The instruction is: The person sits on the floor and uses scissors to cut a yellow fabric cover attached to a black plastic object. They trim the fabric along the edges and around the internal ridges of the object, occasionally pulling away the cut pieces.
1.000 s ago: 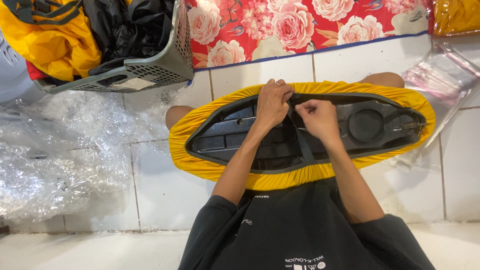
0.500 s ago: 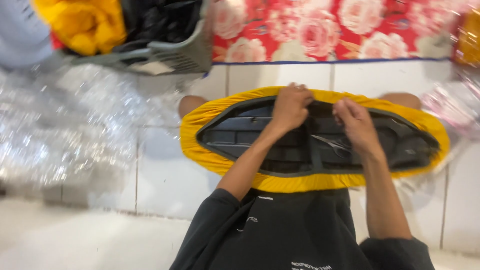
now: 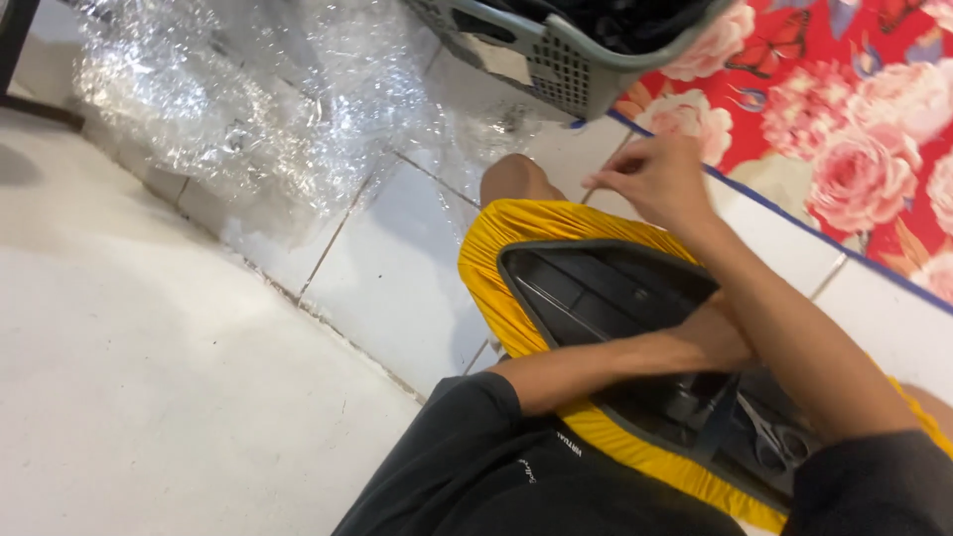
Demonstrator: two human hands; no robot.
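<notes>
A black plastic seat base lies upside down across my lap, with a yellow fabric cover stretched around its rim. My right hand hovers above the cover's far end, near my bare knee, with fingertips pinched together and nothing visible between them. My left forearm reaches across the base. My left hand rests on it and is mostly hidden beneath my right forearm. What looks like a pair of scissors and a black strap lie in the base's hollow.
Crumpled clear plastic wrap is heaped on the tiled floor to the left. A grey laundry basket with dark clothes stands at the top. A red floral mat covers the floor at the upper right.
The view has swung left and tilted. My right hand has lifted off the middle of the seat base and moved out past the cover's end. My left hand stays on the base.
</notes>
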